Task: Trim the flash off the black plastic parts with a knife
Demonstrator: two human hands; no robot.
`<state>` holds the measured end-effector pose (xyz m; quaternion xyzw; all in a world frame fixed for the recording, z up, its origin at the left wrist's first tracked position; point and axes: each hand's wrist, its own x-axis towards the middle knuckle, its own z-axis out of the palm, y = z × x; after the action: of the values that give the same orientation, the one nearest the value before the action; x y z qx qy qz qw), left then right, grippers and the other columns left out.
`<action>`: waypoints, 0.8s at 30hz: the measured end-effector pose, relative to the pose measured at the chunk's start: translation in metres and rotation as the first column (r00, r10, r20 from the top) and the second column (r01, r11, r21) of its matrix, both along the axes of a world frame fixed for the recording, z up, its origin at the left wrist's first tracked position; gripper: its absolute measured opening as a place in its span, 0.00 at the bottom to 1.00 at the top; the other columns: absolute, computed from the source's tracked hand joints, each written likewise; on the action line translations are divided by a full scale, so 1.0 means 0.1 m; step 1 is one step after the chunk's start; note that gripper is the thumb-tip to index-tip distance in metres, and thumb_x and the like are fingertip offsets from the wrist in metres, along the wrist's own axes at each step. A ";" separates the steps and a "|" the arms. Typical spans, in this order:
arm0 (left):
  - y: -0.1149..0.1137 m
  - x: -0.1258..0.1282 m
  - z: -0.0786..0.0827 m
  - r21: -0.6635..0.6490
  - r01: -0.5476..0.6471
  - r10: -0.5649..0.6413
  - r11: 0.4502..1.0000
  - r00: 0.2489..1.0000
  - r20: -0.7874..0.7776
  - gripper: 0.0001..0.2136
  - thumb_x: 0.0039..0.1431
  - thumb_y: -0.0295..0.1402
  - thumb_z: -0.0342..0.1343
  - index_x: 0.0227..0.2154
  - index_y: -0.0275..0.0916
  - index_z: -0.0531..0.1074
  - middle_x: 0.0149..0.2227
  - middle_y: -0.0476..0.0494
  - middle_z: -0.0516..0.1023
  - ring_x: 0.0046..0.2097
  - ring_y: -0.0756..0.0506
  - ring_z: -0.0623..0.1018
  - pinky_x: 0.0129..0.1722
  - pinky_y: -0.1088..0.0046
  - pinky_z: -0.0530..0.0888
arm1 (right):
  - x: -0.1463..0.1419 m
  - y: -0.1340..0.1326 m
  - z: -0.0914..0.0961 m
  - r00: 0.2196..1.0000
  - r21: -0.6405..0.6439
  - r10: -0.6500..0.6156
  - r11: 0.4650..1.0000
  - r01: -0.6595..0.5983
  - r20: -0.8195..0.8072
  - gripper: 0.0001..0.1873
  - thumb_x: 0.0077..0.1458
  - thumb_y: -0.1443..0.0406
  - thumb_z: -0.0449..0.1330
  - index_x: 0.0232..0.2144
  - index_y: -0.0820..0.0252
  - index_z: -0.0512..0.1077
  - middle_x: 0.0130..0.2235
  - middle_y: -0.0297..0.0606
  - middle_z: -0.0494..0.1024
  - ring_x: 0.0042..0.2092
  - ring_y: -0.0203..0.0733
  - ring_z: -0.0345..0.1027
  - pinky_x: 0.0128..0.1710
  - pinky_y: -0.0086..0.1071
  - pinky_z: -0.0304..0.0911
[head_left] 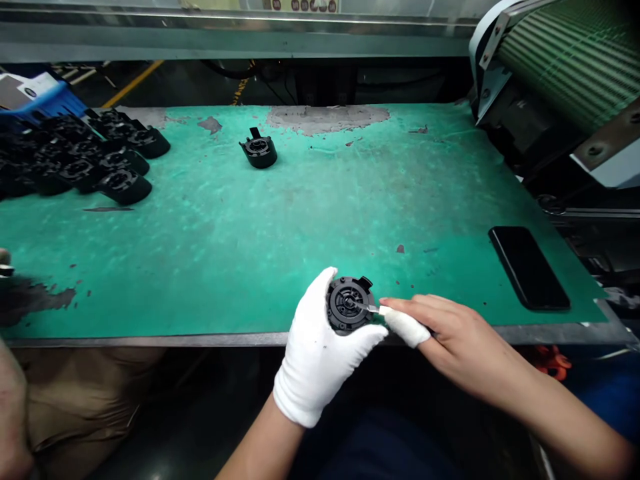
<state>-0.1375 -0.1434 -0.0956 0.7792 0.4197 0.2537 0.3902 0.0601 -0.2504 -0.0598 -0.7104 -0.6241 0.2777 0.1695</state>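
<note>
My left hand point(320, 347), in a white glove, is closed around a round black plastic part point(349, 305) near the table's front edge. Its ringed inner face is turned up, and a tab sticks out at its upper right. My right hand point(445, 333) is bare except for a white cover on the thumb. It pinches a thin tool with a short metal blade point(370, 308), possibly a small trimming knife, whose handle is mostly hidden in the fingers. The blade's tip reaches over the middle of the black part; whether it touches is unclear.
Another black part point(260, 151) stands towards the back of the green table point(320, 220). Several more point(80, 163) crowd at the left by a blue bin point(55, 103). A phone point(530, 268) lies at right, below a green ribbed conveyor belt point(575, 57). Another person's arm point(10, 413) shows at lower left.
</note>
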 end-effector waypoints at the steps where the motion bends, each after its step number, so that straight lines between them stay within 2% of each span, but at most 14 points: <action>1: 0.00 0.01 0.00 0.003 0.003 -0.003 1.000 1.000 -0.008 0.44 0.50 0.52 0.68 0.65 0.40 0.55 0.64 0.33 0.66 0.64 0.35 0.69 0.66 0.51 0.68 | 0.01 0.03 -0.01 0.999 0.000 0.011 1.000 -0.011 0.044 0.21 0.70 0.62 0.47 0.60 0.48 0.70 0.44 0.39 0.79 0.45 0.47 0.71 0.45 0.44 0.67; 9: 0.04 0.06 0.00 0.100 0.038 -0.035 0.994 0.999 -0.029 0.38 0.53 0.47 0.67 0.63 0.40 0.58 0.58 0.37 0.73 0.59 0.38 0.75 0.62 0.55 0.73 | 0.02 0.09 -0.03 0.944 0.069 0.040 0.995 -0.066 0.329 0.21 0.69 0.64 0.50 0.61 0.50 0.68 0.37 0.36 0.75 0.39 0.47 0.67 0.35 0.41 0.59; 14: 0.04 0.07 0.00 0.141 0.043 -0.043 0.989 0.999 -0.004 0.36 0.53 0.44 0.67 0.62 0.40 0.59 0.55 0.38 0.76 0.56 0.38 0.77 0.60 0.55 0.75 | 0.05 0.06 -0.05 0.935 0.115 0.055 0.988 -0.101 0.351 0.21 0.68 0.65 0.51 0.61 0.51 0.67 0.36 0.35 0.74 0.38 0.45 0.66 0.34 0.39 0.57; 19: 0.01 0.06 -0.06 0.122 0.012 -0.011 0.992 1.000 -0.003 0.38 0.53 0.47 0.67 0.62 0.40 0.59 0.57 0.38 0.75 0.59 0.39 0.75 0.62 0.56 0.74 | 0.06 0.11 -0.06 0.936 0.089 0.058 0.992 -0.095 0.348 0.20 0.68 0.65 0.52 0.60 0.48 0.68 0.36 0.33 0.73 0.37 0.44 0.68 0.32 0.38 0.57; 24: -0.02 0.09 -0.10 0.185 -0.017 0.016 0.983 1.000 0.008 0.37 0.54 0.47 0.67 0.62 0.39 0.60 0.57 0.36 0.74 0.59 0.38 0.75 0.62 0.55 0.74 | 0.02 0.23 -0.08 0.907 0.073 -0.003 0.997 -0.031 0.421 0.20 0.66 0.66 0.51 0.58 0.49 0.70 0.36 0.33 0.74 0.37 0.45 0.71 0.31 0.38 0.58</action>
<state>-0.1283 -0.1451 -0.1057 0.8077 0.3997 0.2973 0.3154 0.0625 -0.2278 -0.0674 -0.7418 -0.6614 0.0947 0.0568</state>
